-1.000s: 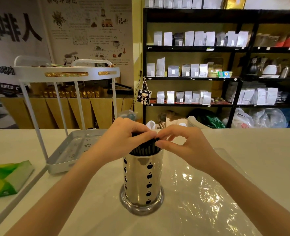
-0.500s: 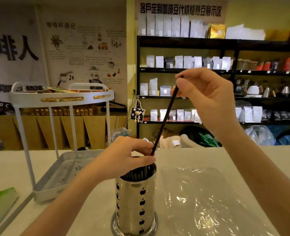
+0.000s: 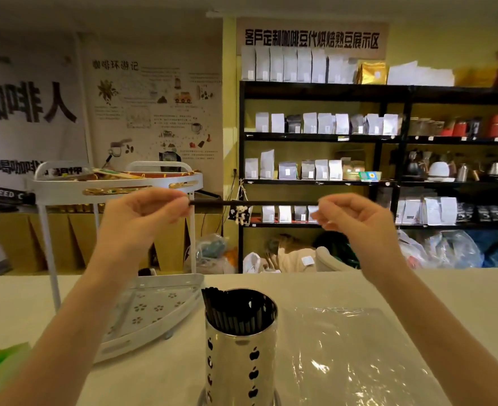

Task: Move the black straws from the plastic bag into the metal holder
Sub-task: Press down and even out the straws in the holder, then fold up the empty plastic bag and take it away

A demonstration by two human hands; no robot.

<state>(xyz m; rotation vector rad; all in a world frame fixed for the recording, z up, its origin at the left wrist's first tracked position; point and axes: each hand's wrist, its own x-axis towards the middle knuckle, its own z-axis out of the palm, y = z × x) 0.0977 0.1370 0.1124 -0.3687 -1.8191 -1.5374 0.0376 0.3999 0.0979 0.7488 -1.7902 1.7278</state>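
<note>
Straw (image 3: 253, 203), single, black, held level in the air above the counter, one end in each hand. I see the left hand (image 3: 142, 218) pinching the left end between thumb and fingertips, the other fingers curled loosely in; the right hand (image 3: 359, 221) pinches the right end the same way, thumb pressed against the forefinger. Both hands are raised well above the metal holder (image 3: 241, 358), which stands upright on the white counter (image 3: 432, 291) below and between the forearms. Holder is shiny, with apple-shaped cutouts down its side, and holds a bundle of black straws (image 3: 230, 312) leaning toward its left rim. Clear plastic bag (image 3: 353, 356) lies flat and crinkled on the counter just right of the holder; I cannot tell whether any straws remain inside. White two-tier rack (image 3: 154, 306) stands on the counter to the left.
</note>
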